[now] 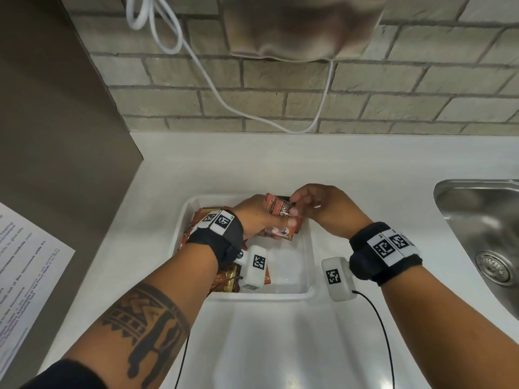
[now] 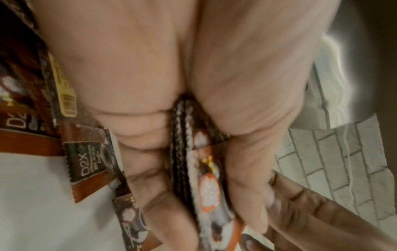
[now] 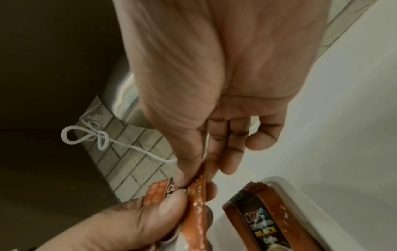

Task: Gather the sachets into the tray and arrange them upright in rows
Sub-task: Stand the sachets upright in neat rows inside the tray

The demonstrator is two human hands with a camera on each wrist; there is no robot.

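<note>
A white tray (image 1: 307, 248) sits on the counter and holds several brown and orange coffee sachets (image 1: 202, 217) along its left side. My left hand (image 1: 258, 217) grips a small stack of sachets (image 1: 280, 211) over the tray's far end. In the left wrist view the stack (image 2: 193, 169) stands edge-on between thumb and fingers. My right hand (image 1: 309, 203) pinches the top of one sachet (image 3: 196, 200) in that stack between thumb and forefinger. More sachets (image 3: 268, 219) lie in the tray (image 3: 285, 186) beside it.
A steel sink (image 1: 483, 234) lies at the right. A printed sheet (image 1: 25, 265) lies on the left of the counter. A white cable (image 1: 224, 88) hangs down the brick wall behind. A dark panel (image 1: 56, 108) stands at the left.
</note>
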